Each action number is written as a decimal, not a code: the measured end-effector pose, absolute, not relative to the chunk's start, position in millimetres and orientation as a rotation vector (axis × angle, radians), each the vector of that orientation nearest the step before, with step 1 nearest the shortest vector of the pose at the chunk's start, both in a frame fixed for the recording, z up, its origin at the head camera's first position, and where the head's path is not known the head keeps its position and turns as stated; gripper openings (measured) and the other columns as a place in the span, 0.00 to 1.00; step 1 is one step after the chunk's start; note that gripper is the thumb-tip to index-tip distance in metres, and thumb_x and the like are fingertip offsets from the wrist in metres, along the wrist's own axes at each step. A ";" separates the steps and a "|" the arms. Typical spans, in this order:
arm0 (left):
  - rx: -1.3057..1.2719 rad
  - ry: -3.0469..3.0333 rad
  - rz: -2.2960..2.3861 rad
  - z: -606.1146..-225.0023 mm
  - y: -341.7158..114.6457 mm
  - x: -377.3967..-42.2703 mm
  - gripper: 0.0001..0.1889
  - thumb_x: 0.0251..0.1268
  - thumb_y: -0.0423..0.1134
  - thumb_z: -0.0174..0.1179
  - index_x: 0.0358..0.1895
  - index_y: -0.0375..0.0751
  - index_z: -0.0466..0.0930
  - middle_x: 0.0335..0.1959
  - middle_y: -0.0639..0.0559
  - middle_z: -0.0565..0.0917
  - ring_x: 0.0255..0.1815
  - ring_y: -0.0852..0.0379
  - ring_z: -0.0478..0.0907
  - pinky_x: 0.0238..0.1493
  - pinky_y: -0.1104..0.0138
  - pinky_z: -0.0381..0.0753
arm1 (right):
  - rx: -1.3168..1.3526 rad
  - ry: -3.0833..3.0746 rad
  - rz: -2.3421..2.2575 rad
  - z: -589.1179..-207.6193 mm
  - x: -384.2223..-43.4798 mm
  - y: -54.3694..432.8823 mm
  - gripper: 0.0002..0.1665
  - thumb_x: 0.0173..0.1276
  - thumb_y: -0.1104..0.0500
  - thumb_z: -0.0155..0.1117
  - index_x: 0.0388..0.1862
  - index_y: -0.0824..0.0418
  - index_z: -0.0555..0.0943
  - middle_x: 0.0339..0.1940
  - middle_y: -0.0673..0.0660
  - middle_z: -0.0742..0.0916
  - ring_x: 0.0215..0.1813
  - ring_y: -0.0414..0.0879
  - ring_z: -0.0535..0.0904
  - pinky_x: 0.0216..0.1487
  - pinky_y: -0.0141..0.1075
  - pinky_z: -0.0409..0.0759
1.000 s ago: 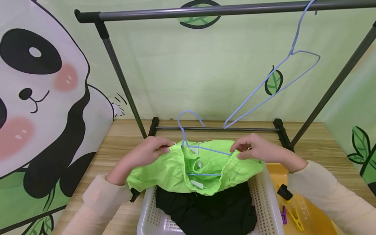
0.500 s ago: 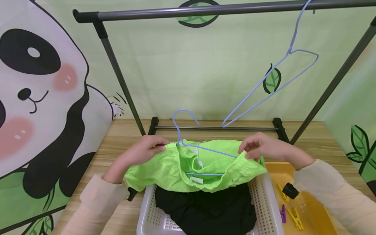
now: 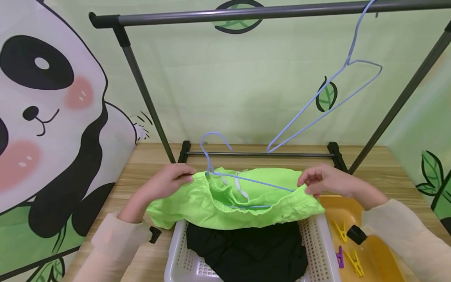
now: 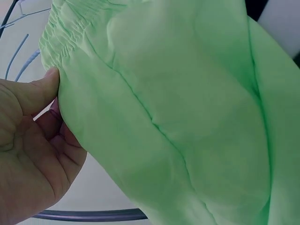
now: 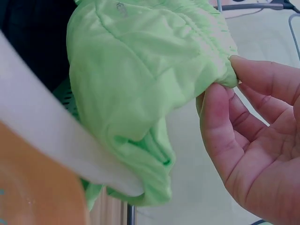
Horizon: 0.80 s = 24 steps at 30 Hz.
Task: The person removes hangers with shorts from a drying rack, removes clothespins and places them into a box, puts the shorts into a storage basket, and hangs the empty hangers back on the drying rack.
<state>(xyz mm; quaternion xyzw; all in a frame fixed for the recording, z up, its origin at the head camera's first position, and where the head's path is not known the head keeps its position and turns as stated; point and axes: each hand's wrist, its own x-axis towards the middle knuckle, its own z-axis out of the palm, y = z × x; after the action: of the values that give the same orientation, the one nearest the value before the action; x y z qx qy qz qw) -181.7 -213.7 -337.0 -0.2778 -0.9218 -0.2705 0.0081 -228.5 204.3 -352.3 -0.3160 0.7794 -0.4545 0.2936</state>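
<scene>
Bright green shorts (image 3: 197,203) with a gathered elastic waistband are spread above the basket, waist opening upward. Inside that opening sits a blue wire hanger (image 3: 253,181), its hook rising at the left of the waist. My left hand (image 3: 172,181) pinches the left end of the waistband between thumb and fingers; the left wrist view shows the thumb (image 4: 52,77) on the cloth. At the other end, my right hand (image 3: 325,181) pinches the waistband's right corner, seen close in the right wrist view with thumb and forefinger (image 5: 218,108) on the fabric.
Beneath the shorts stands a white perforated basket (image 3: 327,250) with black cloth (image 3: 250,254) in it. To its right an orange tray (image 3: 377,258) holds yellow and purple clothespins (image 3: 340,256). Behind, a dark rack (image 3: 246,15) carries a second blue hanger (image 3: 317,102).
My hands have moved apart, the left one leftward and the right one rightward, stretching the waistband wider. The hanger in the shorts has shifted left.
</scene>
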 end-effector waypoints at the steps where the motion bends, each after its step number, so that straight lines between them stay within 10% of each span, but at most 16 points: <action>1: -0.862 -2.881 -0.846 -337.5 -214.9 -181.4 0.07 0.59 0.29 0.53 0.38 0.38 0.79 0.32 0.51 0.81 0.33 0.61 0.73 0.35 0.68 0.74 | -0.830 2.077 -1.214 -353.9 -228.5 206.1 0.12 0.60 0.65 0.56 0.41 0.73 0.73 0.25 0.49 0.79 0.24 0.42 0.73 0.28 0.33 0.77; 24: -0.846 -2.870 -0.934 -338.2 -218.9 -171.9 0.08 0.58 0.29 0.54 0.38 0.39 0.79 0.32 0.52 0.81 0.31 0.62 0.72 0.34 0.70 0.74 | -0.790 1.805 -1.213 -384.6 -211.4 213.5 0.13 0.58 0.68 0.55 0.39 0.77 0.68 0.25 0.48 0.77 0.25 0.37 0.76 0.29 0.33 0.79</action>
<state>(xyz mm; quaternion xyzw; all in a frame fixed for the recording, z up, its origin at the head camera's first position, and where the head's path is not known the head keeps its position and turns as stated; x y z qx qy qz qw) -171.9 -218.9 -338.2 -0.2700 -0.9156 -0.2980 0.0035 -211.4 213.5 -384.6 -0.3128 0.7144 -0.4798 0.4021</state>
